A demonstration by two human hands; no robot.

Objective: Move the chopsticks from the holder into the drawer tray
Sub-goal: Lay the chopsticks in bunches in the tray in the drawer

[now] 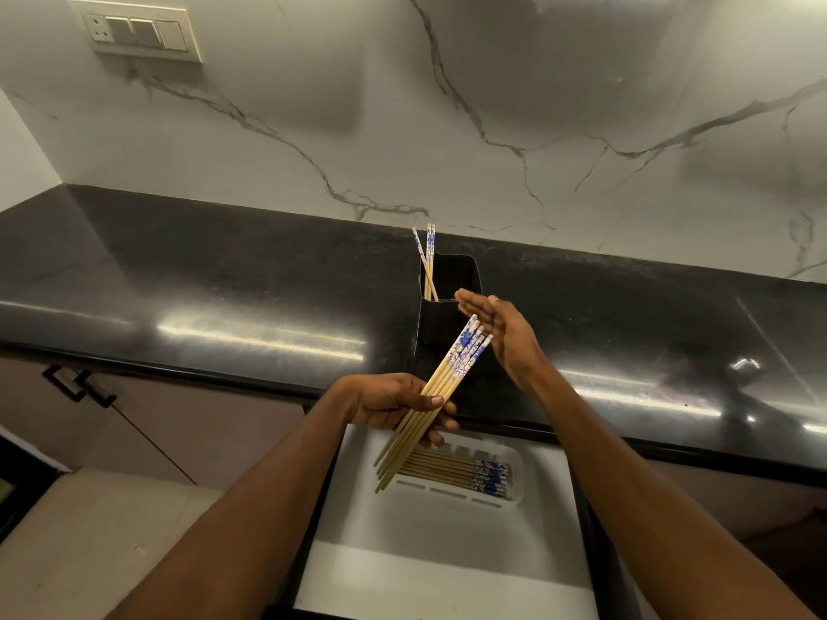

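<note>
My left hand grips a bundle of several bamboo chopsticks with blue-and-white patterned tops, held slanted above the open drawer. My right hand is flat, fingers straight, its palm against the bundle's patterned top ends. Behind it the black holder stands on the counter with two chopsticks sticking out of it. Below, a white tray in the drawer holds several chopsticks lying side by side, patterned ends to the right.
The black stone counter runs across the view below a marble-look wall with a switch plate. The white drawer stands pulled out under the counter edge. Cabinet doors with dark handles lie to the left.
</note>
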